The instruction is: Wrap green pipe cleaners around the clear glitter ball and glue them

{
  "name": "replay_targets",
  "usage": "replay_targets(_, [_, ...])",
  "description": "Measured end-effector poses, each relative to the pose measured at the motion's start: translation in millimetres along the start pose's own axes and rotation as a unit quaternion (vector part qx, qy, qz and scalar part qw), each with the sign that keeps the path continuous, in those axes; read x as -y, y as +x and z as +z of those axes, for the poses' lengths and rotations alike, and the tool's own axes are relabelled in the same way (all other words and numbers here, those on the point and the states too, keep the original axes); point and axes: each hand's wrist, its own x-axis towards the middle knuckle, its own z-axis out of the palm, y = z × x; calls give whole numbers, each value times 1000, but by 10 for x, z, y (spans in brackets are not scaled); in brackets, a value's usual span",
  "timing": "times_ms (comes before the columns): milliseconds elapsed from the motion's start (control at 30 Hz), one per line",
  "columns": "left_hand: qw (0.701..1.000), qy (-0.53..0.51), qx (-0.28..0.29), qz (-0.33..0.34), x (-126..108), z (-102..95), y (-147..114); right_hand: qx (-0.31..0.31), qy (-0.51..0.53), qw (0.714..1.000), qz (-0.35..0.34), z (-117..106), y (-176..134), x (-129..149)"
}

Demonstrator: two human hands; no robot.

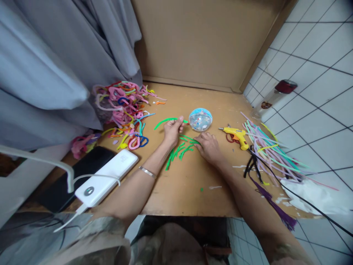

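My left hand (173, 131) is closed in a pinch on a long green pipe cleaner (162, 122), which sticks out to both sides of the fingers. A small reddish-brown bit shows by its fingertips; I cannot tell what it is. Close by, my right hand (210, 146) rests low over the table with its fingers bent and pressed on the end of another green pipe cleaner (187, 138). Between the hands lie several short cut green pieces (176, 151). Just beyond them stands a round clear container (200, 120) with a blue rim and small bits inside.
On the right are a yellow glue gun (237, 137), a bundle of pastel pipe cleaners (271, 151), a purple tassel (275, 209) and a clear bottle (274, 98). A heap of colourful pipe cleaners (121, 106), a white power bank (107, 178) and a black phone (79, 176) lie left.
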Motion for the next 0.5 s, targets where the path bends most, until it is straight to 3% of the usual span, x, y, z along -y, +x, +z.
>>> replay_targets(133, [994,13,-98,45,18,-45,112,38,-18,999,27,17,12,40])
replay_targets(267, [979,43,-179,90,117,-19,147,36,-5,998,43,-2,21,21])
replay_targets(400, [971,66,-204,103,283,142,-3,34,4,998,52,-6,24,-15])
replay_targets(500, [976,40,-192,99,342,326,-126,34,4,998,54,-3,26,-36])
